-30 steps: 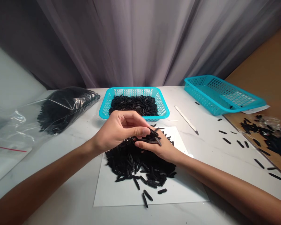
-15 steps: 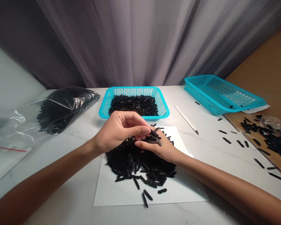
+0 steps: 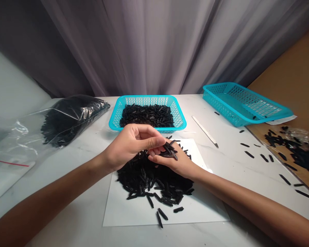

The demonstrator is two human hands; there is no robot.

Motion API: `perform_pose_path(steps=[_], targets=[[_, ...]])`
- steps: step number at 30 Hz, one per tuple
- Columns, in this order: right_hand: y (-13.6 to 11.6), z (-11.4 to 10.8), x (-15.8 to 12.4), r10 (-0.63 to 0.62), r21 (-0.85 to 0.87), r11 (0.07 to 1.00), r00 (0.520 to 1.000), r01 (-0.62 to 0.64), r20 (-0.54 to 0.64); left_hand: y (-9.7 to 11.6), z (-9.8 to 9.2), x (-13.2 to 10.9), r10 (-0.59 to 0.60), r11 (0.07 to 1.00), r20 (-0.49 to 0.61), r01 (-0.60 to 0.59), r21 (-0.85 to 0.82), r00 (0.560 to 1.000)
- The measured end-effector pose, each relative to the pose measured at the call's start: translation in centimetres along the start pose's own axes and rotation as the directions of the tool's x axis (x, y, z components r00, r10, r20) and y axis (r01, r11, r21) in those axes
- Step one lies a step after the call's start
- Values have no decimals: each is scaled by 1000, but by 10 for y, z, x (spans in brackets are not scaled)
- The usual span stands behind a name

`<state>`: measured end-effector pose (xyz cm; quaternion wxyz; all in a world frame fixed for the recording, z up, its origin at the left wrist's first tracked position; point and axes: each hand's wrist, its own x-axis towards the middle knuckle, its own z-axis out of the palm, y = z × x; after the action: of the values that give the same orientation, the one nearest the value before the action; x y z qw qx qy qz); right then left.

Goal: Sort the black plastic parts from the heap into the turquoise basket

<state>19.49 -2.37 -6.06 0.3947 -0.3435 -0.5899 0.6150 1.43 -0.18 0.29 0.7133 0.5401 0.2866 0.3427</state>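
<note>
A pale marbled tabletop (image 3: 74, 226) runs beneath my forearms, with a white sheet (image 3: 134, 214) lying before me. Near its closest edge are a few loose black pieces (image 3: 162, 214); behind them, a dark pile (image 3: 141, 180) covers the sheet's middle. Above that pile my right hand (image 3: 180, 163) is closed on a bunch of black strips (image 3: 172, 151), held at the thumb, ends poking out. My left hand (image 3: 132, 144) curls in from the sheet's left, thumb and forefinger drawn together at the bunch; whether they pinch a strip, I can't tell. My right fingers are mostly hidden under the bunch, and the pile's far part behind my hands. Left of the sheet, a clear bag (image 3: 74, 118) of black pieces runs out of view. Beyond the sheet, my left knuckles overlap the near rim of a blue basket (image 3: 180, 115).
</note>
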Motion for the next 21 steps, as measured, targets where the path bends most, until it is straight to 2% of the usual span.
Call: perform_pose_path(steps=[5,8,17,19,21], targets=[[-1,0,0,-9,-34,999,1000,9,4,-3,-1,0,-81,996,-42,80,-25,996],[-3,0,0,-8,-61,998,1000,8,0,-4,-3,2,-87,996,-71,86,-23,994],[-4,1,-1,18,-39,999,1000,-18,1,-6,-4,4,15,994,-110,-3,108,994],[-3,1,-1,30,-47,998,1000,-31,-8,-8,-8,9,60,987,-153,-36,160,986],[-3,1,-2,59,-46,997,998,-59,-5,-10,-17,18,154,965,-243,-93,246,958]])
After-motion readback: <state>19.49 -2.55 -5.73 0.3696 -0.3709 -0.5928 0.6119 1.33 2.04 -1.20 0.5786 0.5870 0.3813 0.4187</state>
